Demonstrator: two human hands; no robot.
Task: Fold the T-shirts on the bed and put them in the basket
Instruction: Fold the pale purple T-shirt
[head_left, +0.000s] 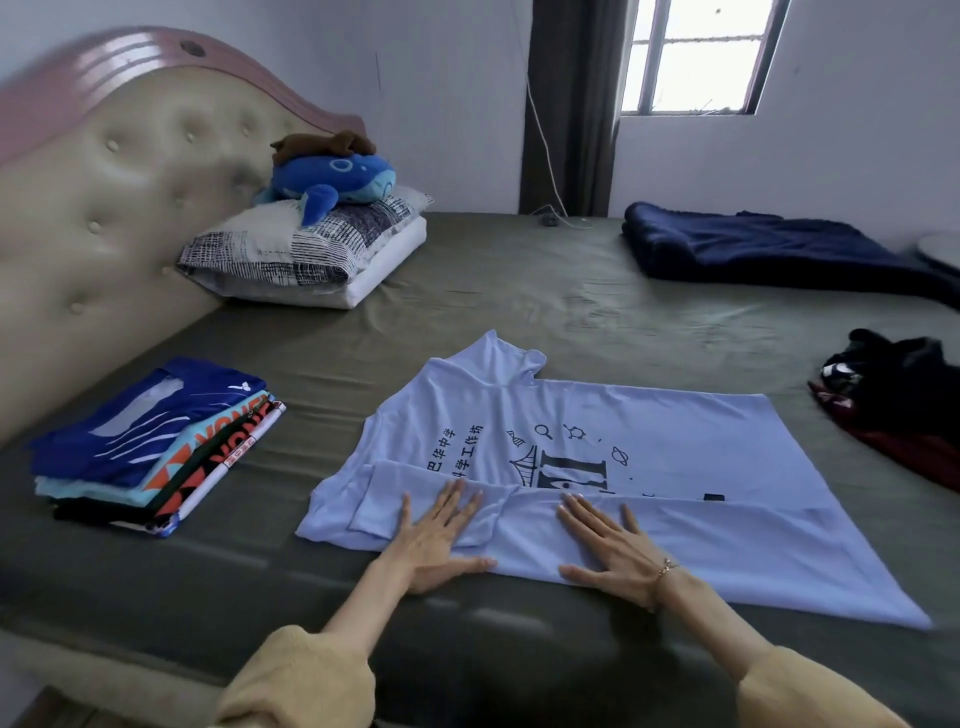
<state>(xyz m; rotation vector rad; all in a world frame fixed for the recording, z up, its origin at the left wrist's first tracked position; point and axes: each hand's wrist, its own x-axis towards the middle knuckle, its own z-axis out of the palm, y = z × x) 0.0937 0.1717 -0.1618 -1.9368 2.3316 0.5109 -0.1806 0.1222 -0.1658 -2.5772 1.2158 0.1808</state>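
A pale lilac T-shirt (597, 452) with black print lies spread on the olive bed sheet (519, 291), its near side folded up over the front. My left hand (436, 540) presses flat on the folded strip near the sleeve, fingers straight. My right hand (608, 545) lies flat on the same fold a little to the right, a thin bracelet at the wrist. A stack of folded T-shirts (156, 447), blue on top, sits at the left. A heap of dark unfolded clothes (898, 400) lies at the right edge. No basket is in view.
A padded headboard (104, 208) rises at the left. Pillows (306, 254) with a blue plush toy (332, 179) sit at the back left. A navy blanket (769, 249) lies at the back right under a window (696, 52). A white cable (545, 150) hangs beside the curtain.
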